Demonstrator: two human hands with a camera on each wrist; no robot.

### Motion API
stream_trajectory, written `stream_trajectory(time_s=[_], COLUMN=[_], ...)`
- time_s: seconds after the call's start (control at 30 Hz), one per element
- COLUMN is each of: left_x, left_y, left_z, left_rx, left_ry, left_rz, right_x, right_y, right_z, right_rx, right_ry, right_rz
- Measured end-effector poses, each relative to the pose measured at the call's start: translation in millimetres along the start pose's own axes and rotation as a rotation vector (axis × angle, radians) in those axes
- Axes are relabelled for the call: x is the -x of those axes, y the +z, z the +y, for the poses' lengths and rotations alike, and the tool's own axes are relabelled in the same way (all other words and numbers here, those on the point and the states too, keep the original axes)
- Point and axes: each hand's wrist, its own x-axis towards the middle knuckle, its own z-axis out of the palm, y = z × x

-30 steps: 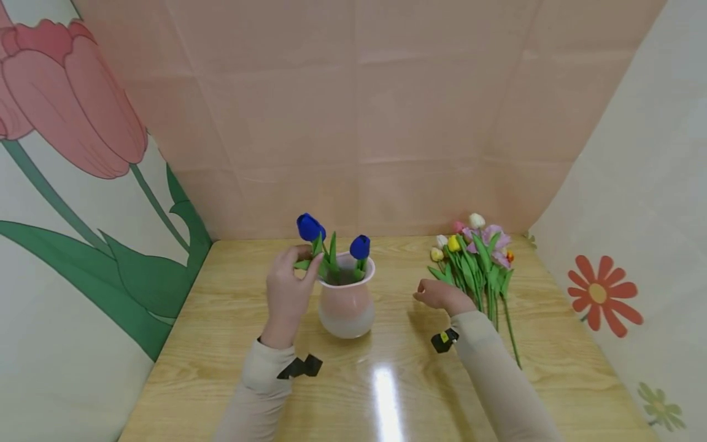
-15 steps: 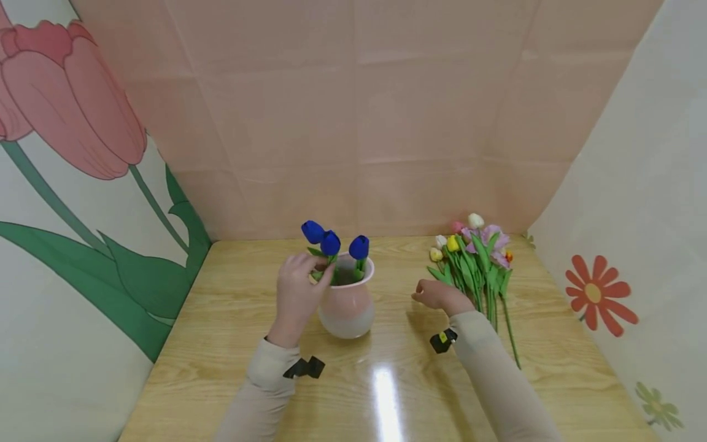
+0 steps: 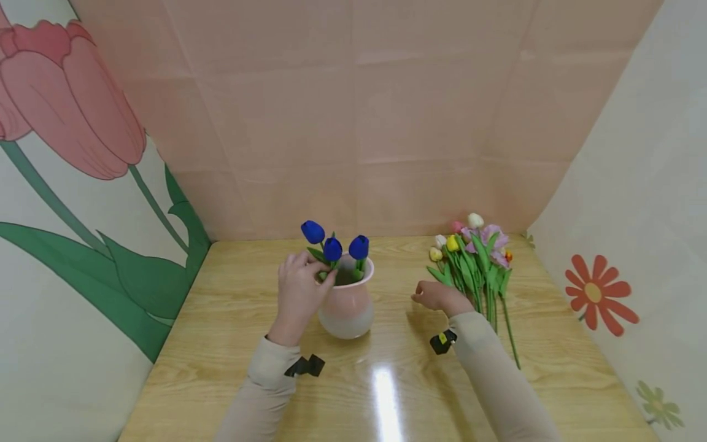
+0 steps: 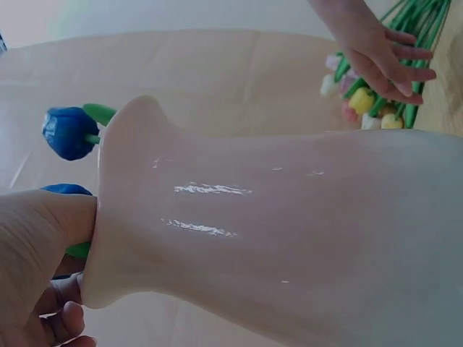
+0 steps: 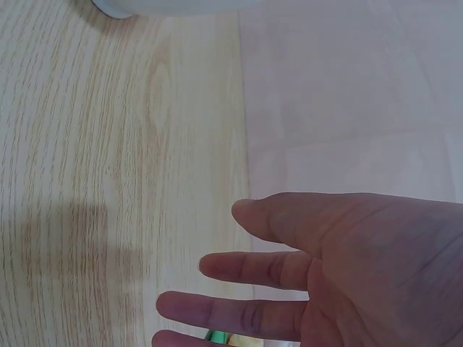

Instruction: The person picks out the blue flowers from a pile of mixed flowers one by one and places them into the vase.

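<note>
A pink-and-white vase (image 3: 346, 313) stands upright on the table with several blue tulips at its mouth. My left hand (image 3: 301, 285) is at the vase's left rim and pinches the middle blue tulip (image 3: 332, 249) below its bloom. Another blue tulip (image 3: 313, 231) leans out to the left, behind the fingers. On the right side of the mouth stands a third blue tulip (image 3: 359, 247). The left wrist view shows the thumb against the rim of the vase, with one bloom partly hidden behind the hand. My right hand (image 5: 354, 271) hovers over the table, fingers loosely extended and holding nothing.
To the right lies a bunch of artificial flowers (image 3: 480, 264), with white, yellow, pink and lilac blooms and long green stems. The wooden table (image 3: 237, 344) meets a peach backdrop (image 3: 353, 123) behind. Printed floral sheets (image 3: 629, 215) flank both sides.
My left hand has shifted right, toward the vase mouth. The middle blue bloom now shows apart, lower and to the right of the left one. My right hand has barely moved.
</note>
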Motion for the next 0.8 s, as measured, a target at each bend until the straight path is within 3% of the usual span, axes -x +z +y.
stream_trajectory(time_s=[0.2, 0.37, 0.67, 0.8], left_x=[-2.2, 1.4, 2.7, 5.9], left_y=[-4.5, -10.6, -34.3, -32.1], left_z=[2.6, 1.0, -23.0, -43.9], left_rx=[-0.024, 0.042, 0.393, 0.576], left_ry=[-0.006, -0.021, -0.079, -0.163], left_rz=[-0.049, -0.089, -0.004, -0.048], right_x=[-0.4, 0.6, 1.6, 0.5], right_y=[-0.2, 0.4, -1.9, -0.3], right_z=[-0.5, -0.5, -1.6, -0.6], right_rx=[0.000, 0.005, -0.001, -0.009], right_ry=[0.006, -0.001, -0.013, -0.006], right_rz=[0.004, -0.003, 0.003, -0.009])
